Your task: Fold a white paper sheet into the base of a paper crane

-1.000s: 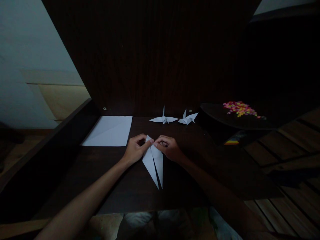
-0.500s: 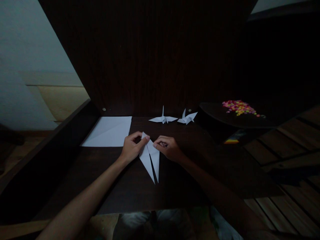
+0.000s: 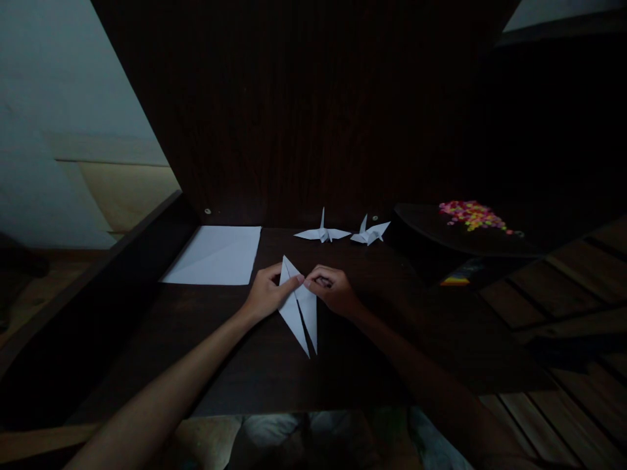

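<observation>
Between my hands is a piece of folded white paper [image 3: 295, 313], a long kite shape with a slit down its lower half and two points toward me. My left hand [image 3: 268, 292] grips its left side, thumb lying across the front near the middle crease. At the upper right edge, my right hand [image 3: 334, 290] pinches the paper with curled fingers. Behind them stand two white paper cranes, one with spread wings [image 3: 322, 234] and another turned sideways [image 3: 371, 234]. White paper sheets [image 3: 215, 256] lie to the left of my left hand.
A dark wooden desk [image 3: 235, 385] has a raised side panel [image 3: 98, 294] at left and a tall back panel [image 3: 313, 117]. On a rounded shelf [image 3: 421, 225] at right sits a pile of small colourful pieces [image 3: 473, 215]. Below it is a rainbow-striped item [image 3: 455, 281].
My left thumb has slid down and right along the paper, closer to my right fingertips. The view has shifted slightly. Both hands still hold the folded paper.
</observation>
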The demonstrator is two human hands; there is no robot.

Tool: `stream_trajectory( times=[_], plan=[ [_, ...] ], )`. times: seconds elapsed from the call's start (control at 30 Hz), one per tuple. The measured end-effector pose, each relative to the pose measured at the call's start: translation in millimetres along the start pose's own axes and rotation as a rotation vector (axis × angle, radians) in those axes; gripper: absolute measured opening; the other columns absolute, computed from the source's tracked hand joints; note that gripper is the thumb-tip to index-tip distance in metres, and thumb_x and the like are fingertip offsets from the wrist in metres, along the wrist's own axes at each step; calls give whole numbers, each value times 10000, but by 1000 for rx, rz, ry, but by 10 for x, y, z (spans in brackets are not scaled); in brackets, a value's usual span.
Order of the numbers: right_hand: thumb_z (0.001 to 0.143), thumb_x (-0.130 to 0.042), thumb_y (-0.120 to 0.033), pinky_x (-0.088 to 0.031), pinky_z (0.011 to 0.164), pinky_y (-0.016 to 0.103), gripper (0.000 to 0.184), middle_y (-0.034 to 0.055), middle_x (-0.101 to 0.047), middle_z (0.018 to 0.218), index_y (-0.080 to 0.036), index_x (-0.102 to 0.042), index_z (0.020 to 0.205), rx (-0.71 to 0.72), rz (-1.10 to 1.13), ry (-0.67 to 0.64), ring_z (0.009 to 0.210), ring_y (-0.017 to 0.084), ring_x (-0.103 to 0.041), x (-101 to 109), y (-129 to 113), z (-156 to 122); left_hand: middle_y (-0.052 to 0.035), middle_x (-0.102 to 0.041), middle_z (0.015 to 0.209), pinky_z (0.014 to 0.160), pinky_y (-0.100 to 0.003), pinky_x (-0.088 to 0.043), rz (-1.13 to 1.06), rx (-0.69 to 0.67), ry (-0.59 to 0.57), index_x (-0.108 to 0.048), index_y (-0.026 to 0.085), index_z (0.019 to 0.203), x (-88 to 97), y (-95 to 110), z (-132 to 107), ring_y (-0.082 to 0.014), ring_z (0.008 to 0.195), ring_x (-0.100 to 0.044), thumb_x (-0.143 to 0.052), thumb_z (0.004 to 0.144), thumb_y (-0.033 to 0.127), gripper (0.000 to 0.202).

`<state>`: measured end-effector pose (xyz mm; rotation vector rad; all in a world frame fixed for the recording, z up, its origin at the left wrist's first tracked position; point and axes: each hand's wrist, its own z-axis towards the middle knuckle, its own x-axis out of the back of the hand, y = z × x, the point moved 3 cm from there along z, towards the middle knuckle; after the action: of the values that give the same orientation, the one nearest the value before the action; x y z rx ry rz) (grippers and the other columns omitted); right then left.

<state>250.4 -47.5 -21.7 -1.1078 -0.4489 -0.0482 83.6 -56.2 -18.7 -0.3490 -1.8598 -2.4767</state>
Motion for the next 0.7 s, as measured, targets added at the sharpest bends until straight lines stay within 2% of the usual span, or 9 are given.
stream_trajectory(
  times=[0.33, 0.43, 0.6, 0.7],
  plan=[
    [811, -620, -238, -330, 543, 255, 141, -10, -520, 659, -184, -647, 684, 41, -36, -32, 580, 111, -430, 23, -43, -5, -14, -656, 675, 552, -245, -444, -52, 48, 100, -676, 150, 699, 54, -9, 5, -164, 615, -586, -712, 739, 391, 247],
    [823, -611, -257, -333, 549, 258, 164, -12, -512, 653, -183, -636, 679, 41, -61, -26, 575, 110, -425, 26, -27, 4, -16, -660, 679, 545, -246, -449, -36, 53, 90, -675, 147, 707, 72, -21, 32, -166, 613, -587, -721, 728, 424, 281],
    [834, -585, -271, -327, 541, 253, 173, -20, -501, 643, -183, -583, 684, 5, -90, 39, 561, 106, -409, 60, 67, 28, -24, -690, 741, 655, -269, -487, -40, -19, 90, -699, 161, 744, 135, -18, 94, -185, 706, -614, -686, 750, 481, 320],
    [846, -566, -298, -319, 524, 247, 188, -24, -490, 629, -186, -560, 696, -25, -103, 78, 553, 105, -413, 92, 147, 44, -21, -681, 721, 675, -273, -480, -24, -15, 105, -702, 168, 734, 166, -43, 117, -183, 710, -604, -676, 766, 481, 316]
  ],
)
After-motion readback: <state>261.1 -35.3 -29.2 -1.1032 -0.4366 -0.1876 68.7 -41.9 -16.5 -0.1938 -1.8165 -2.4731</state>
